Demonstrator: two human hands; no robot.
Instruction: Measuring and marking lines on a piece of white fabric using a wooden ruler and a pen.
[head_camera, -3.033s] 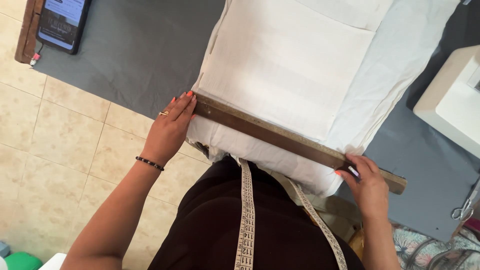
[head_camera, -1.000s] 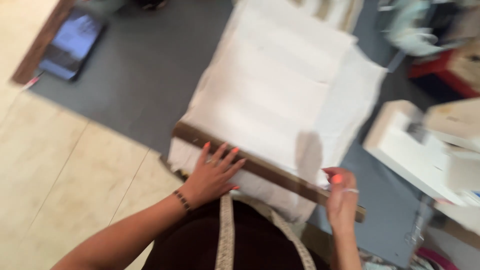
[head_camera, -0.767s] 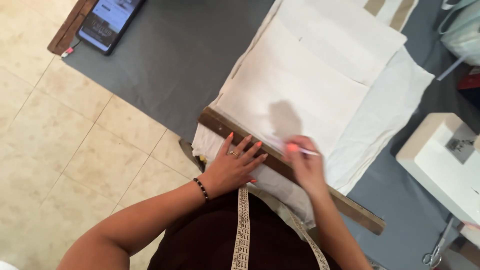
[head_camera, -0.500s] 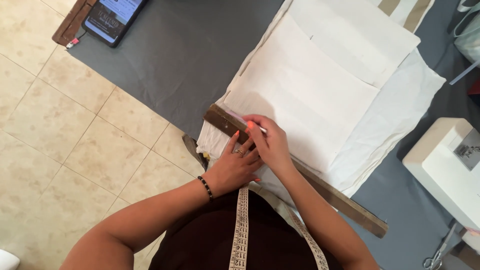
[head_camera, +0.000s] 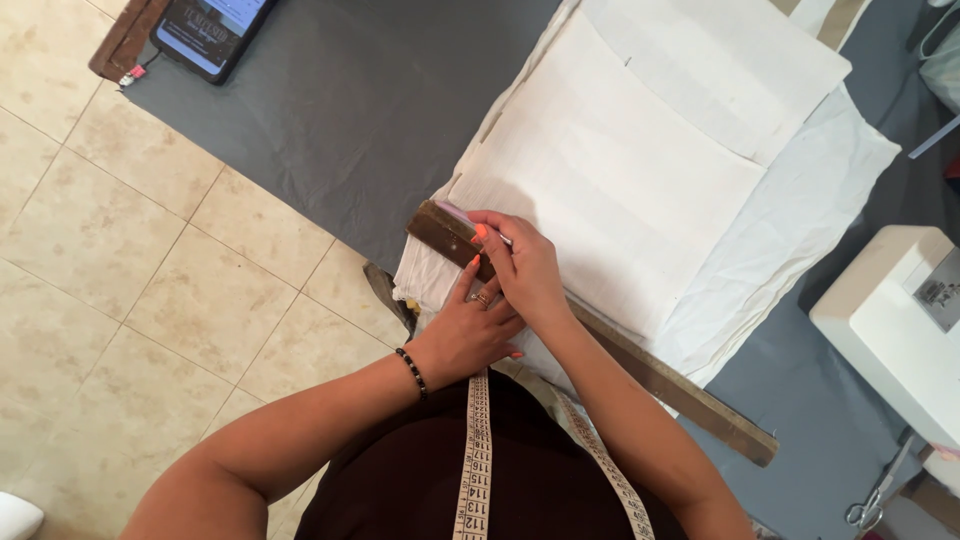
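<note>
From the head camera we look straight down on a grey cloth-covered work table (head_camera: 330, 120) that carries a stack of folded white fabric (head_camera: 640, 180). A long dark brown wooden ruler (head_camera: 690, 395) lies slantwise across the near edge of the fabric, running from the upper left down to the lower right, where its end juts past the white layers onto the grey cloth.

Our left hand (head_camera: 465, 335) lies flat, fingers spread, pressing down on the ruler and the fabric near the ruler's upper end; it grips nothing. A dark beaded bracelet (head_camera: 411, 372) circles that wrist. Our right hand (head_camera: 525, 270) crosses just above the left and touches it, fingers curled shut around a small pale, thin marking tool (head_camera: 497, 236). We think it is chalk or a pencil, but most of it is hidden by the fingers. Its tip meets the fabric right beside the ruler's far edge.

A pale measuring tape (head_camera: 476, 460) hangs around our neck over dark clothing. At the top left a dark phone (head_camera: 205, 30) rests near the table corner. At the right stands a white sewing machine (head_camera: 895, 325), with silver scissors (head_camera: 875, 495) below it. Beige floor tiles (head_camera: 120, 270) fill the left side.
</note>
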